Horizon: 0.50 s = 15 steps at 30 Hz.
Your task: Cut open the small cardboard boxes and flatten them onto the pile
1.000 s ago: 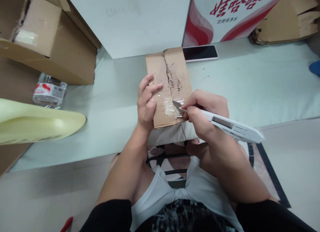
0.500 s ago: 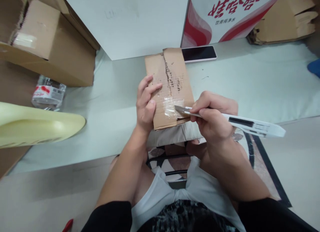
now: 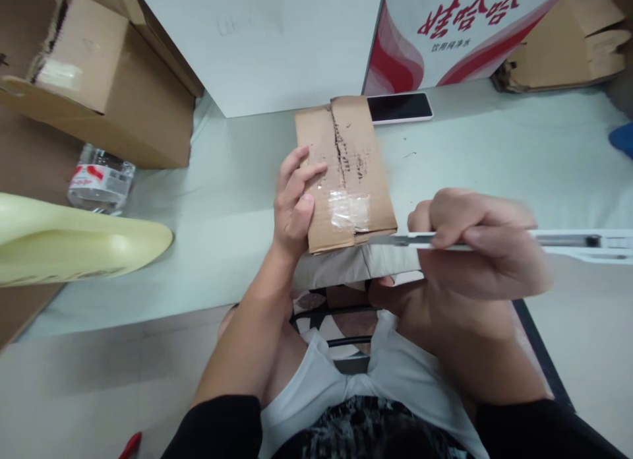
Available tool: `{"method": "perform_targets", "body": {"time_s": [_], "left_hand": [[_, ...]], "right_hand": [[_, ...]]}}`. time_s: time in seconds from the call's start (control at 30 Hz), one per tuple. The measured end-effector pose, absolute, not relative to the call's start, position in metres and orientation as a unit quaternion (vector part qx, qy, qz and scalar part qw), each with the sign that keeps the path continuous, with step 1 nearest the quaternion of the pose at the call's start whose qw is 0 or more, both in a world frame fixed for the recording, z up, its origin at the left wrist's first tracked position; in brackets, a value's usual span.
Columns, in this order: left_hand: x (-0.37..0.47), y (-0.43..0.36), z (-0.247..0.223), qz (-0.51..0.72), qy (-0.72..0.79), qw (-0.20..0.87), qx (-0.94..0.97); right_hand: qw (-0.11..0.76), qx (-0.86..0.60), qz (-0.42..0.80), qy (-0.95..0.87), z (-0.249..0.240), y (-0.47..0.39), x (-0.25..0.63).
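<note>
A small cardboard box (image 3: 353,172) lies near the table's front edge, its top seam torn and smudged dark. Clear tape (image 3: 349,212) crosses the seam at the near end. My left hand (image 3: 297,202) grips the box's left side, with fingers over the top and the rest of the grip hidden. In my closed right hand (image 3: 477,241) is a white utility knife (image 3: 568,241), its blade out and pointing left. The blade tip is at the box's near right corner; whether it touches is unclear. Motion blurs this hand and the knife.
A phone (image 3: 403,107) lies behind the box, before a large white carton (image 3: 297,50). At left are an open cardboard box (image 3: 148,96), a water bottle (image 3: 101,180) and a pale yellow object (image 3: 99,244). Folded cardboard (image 3: 564,57) lies back right.
My right hand has drawn the knife right and toward me, from the tape to the box's near corner. My left hand still holds the box. The view has shifted slightly.
</note>
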<state>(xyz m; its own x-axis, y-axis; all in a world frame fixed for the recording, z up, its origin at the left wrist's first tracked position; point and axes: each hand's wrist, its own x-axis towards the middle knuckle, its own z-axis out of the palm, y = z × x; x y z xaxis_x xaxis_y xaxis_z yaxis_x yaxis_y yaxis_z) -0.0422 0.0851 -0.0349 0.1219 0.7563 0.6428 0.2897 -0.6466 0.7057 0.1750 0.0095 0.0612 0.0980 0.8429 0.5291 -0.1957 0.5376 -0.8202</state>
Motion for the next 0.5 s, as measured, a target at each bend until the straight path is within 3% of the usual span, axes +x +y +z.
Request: {"method": "perform_targets", "body": {"time_s": [0.13,0.33,0.5], "left_hand": [[-0.047,0.081,-0.026,0.547,0.343,0.209,0.734],[-0.047,0.071,0.000,0.467,0.266,0.197,0.820],[-0.055,0.073,0.003,0.443,0.268,0.249,0.819]], "right_hand": [[0.725,-0.348,0.305,-0.510,0.043,0.026,0.175],[0.692,-0.421,0.312,-0.497,0.021,0.037,0.157],[0.677,-0.462,0.281,-0.499,0.024,0.034,0.156]]}}
